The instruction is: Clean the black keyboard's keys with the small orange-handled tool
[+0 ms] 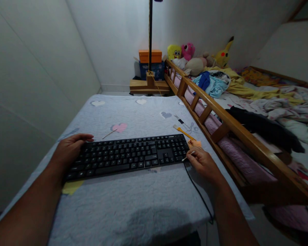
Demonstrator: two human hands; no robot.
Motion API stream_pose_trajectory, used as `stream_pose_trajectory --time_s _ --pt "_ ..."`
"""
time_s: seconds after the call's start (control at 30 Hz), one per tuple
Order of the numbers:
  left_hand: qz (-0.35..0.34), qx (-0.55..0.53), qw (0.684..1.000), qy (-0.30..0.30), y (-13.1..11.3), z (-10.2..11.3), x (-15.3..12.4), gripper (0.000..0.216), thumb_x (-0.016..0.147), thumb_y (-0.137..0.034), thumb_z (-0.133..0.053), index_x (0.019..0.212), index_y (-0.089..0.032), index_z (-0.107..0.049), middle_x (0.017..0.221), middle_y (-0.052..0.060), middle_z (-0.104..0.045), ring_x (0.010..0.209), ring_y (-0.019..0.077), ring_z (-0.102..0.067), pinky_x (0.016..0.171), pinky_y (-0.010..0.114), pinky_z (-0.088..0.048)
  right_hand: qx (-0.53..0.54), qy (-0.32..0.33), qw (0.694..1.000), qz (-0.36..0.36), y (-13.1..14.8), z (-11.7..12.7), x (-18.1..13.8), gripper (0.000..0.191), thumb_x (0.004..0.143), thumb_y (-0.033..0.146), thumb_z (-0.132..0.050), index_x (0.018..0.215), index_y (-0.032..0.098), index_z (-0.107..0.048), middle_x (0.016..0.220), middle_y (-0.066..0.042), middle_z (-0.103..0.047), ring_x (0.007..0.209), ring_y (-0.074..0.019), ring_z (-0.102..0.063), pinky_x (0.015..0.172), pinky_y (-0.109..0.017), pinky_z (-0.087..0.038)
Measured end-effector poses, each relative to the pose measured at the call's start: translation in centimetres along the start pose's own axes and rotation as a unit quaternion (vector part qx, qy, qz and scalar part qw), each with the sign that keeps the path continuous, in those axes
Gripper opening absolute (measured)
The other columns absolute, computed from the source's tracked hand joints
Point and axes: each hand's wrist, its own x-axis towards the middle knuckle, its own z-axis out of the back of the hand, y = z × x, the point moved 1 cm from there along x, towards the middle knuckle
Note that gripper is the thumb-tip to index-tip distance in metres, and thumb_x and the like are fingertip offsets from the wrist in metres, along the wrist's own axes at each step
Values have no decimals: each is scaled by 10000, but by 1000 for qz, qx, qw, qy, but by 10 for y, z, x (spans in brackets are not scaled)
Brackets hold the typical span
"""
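Observation:
A black keyboard (128, 155) lies across the cloth-covered table, its cable (199, 191) running off the near right edge. My left hand (70, 148) grips the keyboard's left end, fingers over the far corner. Pinched in my right hand (201, 160) is a cotton swab (188, 156), with one tip at the keyboard's lower right corner. A second cotton swab (109, 133) lies on the cloth beyond the keyboard. Close past my right hand are an orange piece (194, 143), which looks like cloth or paper, and a yellow-handled brush (183, 132). Tweezers (181, 121) seem to lie farther back.
A pale blue cloth with hearts (133, 201) covers the table. Along the right side runs a wooden bed rail (210, 102), with bedding and plush toys behind it. At the far end stand a wooden stand (150, 85) with a dark pole and an orange box (150, 55).

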Motion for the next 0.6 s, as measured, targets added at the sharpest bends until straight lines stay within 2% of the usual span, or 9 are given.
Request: stream_pose_trajectory --time_s 0.33,0.47,0.6 --pt "-5 18 1000 -10 -12 -1 -7 395 587 -325 -522 908 -195 -712 974 64 -759 1049 309 -668 1057 462 -463 3 31 999 18 13 -12 8 188 907 212 -527 739 201 -610 783 -36 -655 793 -192 -592 773 -333 -432" --pt "-1 4 1000 -1 -10 -1 -6 413 592 -327 -528 937 -190 -708 981 67 -755 1031 305 -673 1046 465 -472 5 20 1000 16 10 -10 7 192 903 227 -525 728 206 -602 758 -28 -640 780 -190 -591 780 -332 -438" --pt "3 2 1000 -7 -13 -1 -7 389 584 -314 -530 911 -199 -707 958 59 -759 1009 306 -678 1033 470 -482 3 11 1000 7 4 -3 5 212 903 246 -514 713 209 -599 754 -26 -641 812 -198 -611 860 -357 -443"
